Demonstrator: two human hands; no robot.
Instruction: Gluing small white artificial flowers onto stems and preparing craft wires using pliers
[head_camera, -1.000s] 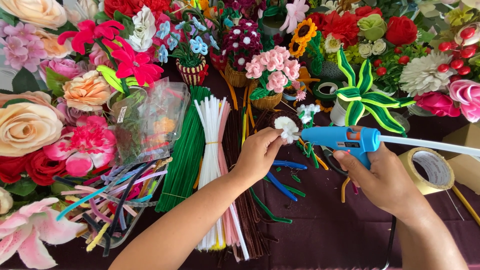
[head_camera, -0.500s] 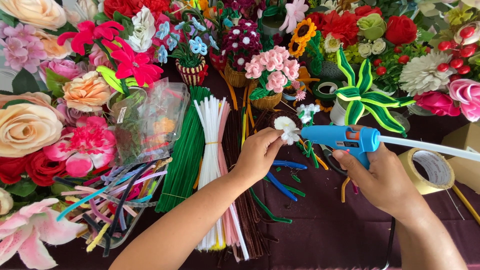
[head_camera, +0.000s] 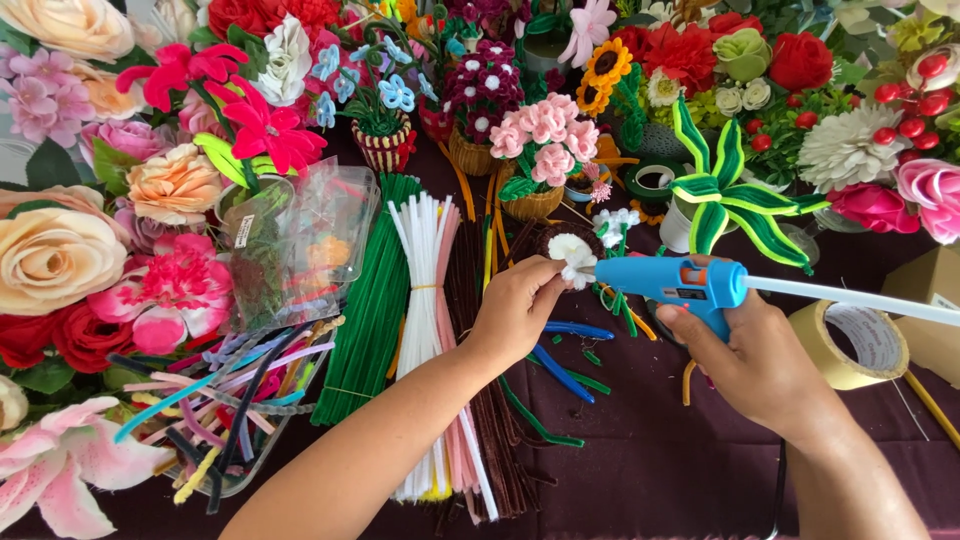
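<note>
Gluing step, by look of it: right hand (head_camera: 760, 365) wrapped round blue glue gun (head_camera: 672, 281), finger at trigger. Left hand (head_camera: 520, 305) pinches small white flower (head_camera: 573, 254) in fingertips, over table (head_camera: 650, 470) middle, just short of far-edge bouquets. Gun's long axis level, nozzle pointing left, tip touching flower. Next likely needs: steady nozzle, gentle squeeze, fingertips kept off hot glue.

1 head view (close) looks down onto the table (head_camera: 640, 480).
</note>
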